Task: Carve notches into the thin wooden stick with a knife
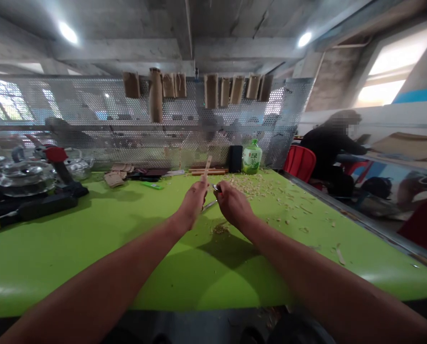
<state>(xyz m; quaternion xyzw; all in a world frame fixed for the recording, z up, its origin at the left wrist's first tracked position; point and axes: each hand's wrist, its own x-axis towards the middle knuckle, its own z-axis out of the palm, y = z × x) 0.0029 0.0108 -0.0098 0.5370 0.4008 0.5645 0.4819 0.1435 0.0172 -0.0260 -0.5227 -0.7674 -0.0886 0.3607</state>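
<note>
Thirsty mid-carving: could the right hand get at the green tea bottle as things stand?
Probably yes, once it lets go: the right hand is holding a small knife, but only loose wood shavings lie between it and the bottle on the green table.

Low wood shavings (pixel 245 186) (no barrier) past the right hand (pixel 233 205); bottle (pixel 252 157) beyond.

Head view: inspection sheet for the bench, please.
surface: green tabletop, wood shavings scattered across it
job's things: wooden stick; small metal tool
clutter: green bottle, black case, red-and-black tool
hands: left hand holds the stick; right hand holds the metal tool
cables: nothing seen
surroundings: perforated metal screen, hanging paper pouches, seated person at right
</note>
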